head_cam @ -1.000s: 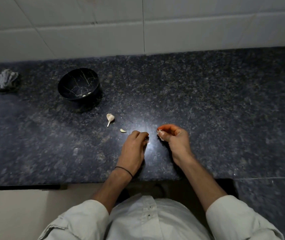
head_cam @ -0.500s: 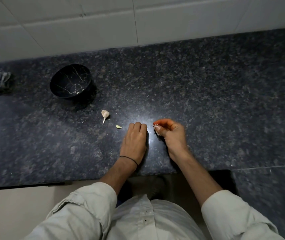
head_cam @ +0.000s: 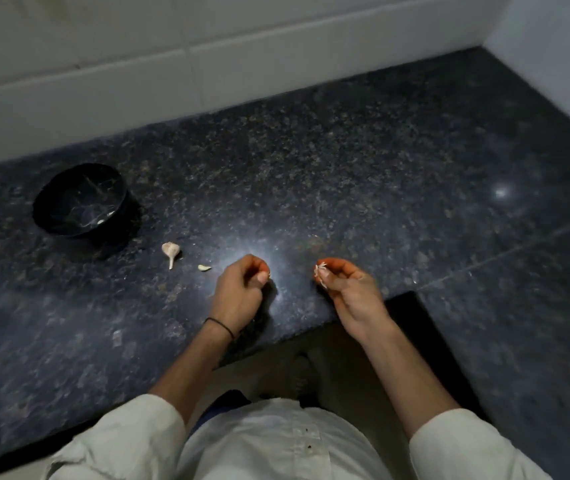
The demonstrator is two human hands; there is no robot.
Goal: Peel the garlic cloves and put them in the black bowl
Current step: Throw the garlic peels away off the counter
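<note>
The black bowl (head_cam: 55,226) stands at the left of the dark granite counter, with small pale garlic pieces (head_cam: 102,221) inside by its near wall. To its right lie a garlic piece with a stem (head_cam: 171,251) and a small loose clove (head_cam: 204,268). My left hand (head_cam: 238,294) is just right of that clove, fingers curled round a garlic clove that is almost wholly hidden. About a hand's width further right, my right hand (head_cam: 347,289) pinches a scrap of pale garlic skin (head_cam: 321,273) at its fingertips.
The granite counter (head_cam: 363,188) runs back to a white tiled wall (head_cam: 242,57) and meets a side wall at the right. Its front edge steps around a dark gap (head_cam: 404,317) below my right wrist. A light glare lies between my hands.
My hands have pulled apart, the right one moving right with the skin. The view has swung right, so the cloth at the far left is out of frame.
</note>
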